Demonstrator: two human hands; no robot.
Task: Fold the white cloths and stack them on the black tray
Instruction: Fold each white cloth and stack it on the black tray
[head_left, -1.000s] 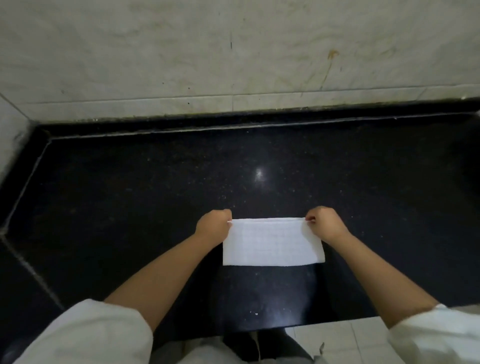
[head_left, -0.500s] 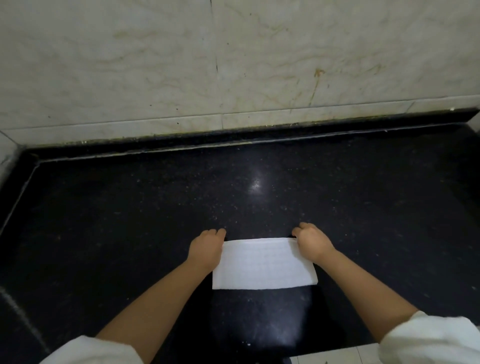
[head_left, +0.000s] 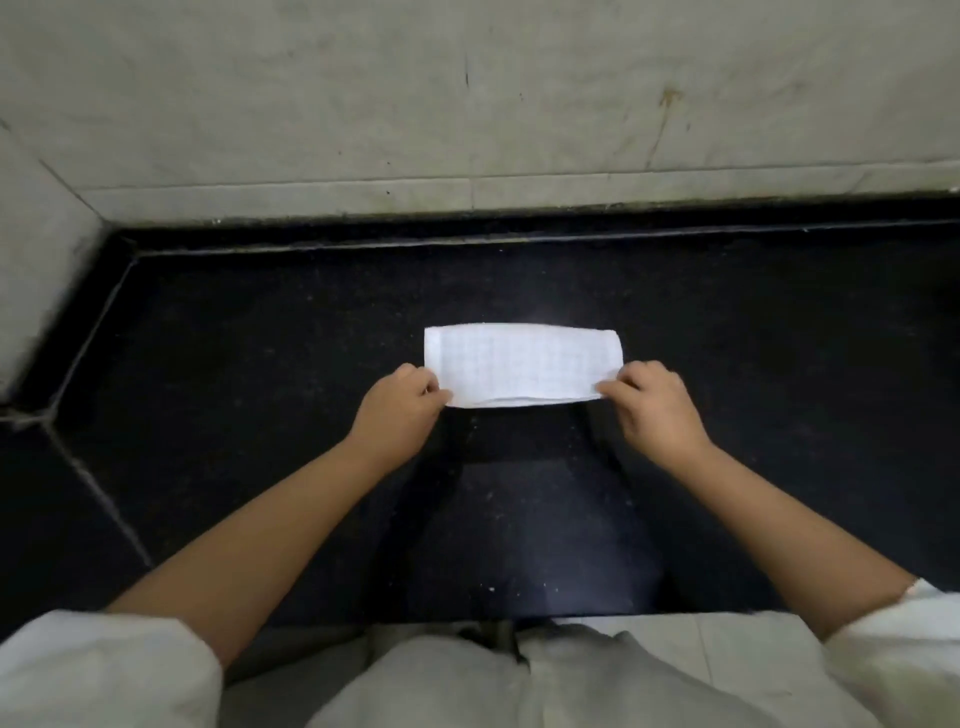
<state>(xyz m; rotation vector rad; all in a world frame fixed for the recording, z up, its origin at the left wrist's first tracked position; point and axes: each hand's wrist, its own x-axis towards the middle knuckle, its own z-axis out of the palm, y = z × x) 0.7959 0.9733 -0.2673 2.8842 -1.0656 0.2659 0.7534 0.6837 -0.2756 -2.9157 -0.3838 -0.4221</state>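
A white cloth (head_left: 522, 364), folded into a narrow strip, lies flat on the black stone counter (head_left: 260, 389). My left hand (head_left: 397, 410) pinches the strip's near left corner. My right hand (head_left: 652, 410) pinches its near right corner. The near edge shows stacked layers lying one on another. No black tray is in view.
A pale marble wall (head_left: 467, 93) rises behind the counter, and a second wall (head_left: 36, 249) closes it off at the left. The counter's front edge runs just above my white clothing (head_left: 519, 675).
My hands held the cloth's far corners; they have brought that edge toward me, so the cloth is now about half as deep. Both hands now pinch the near corners.
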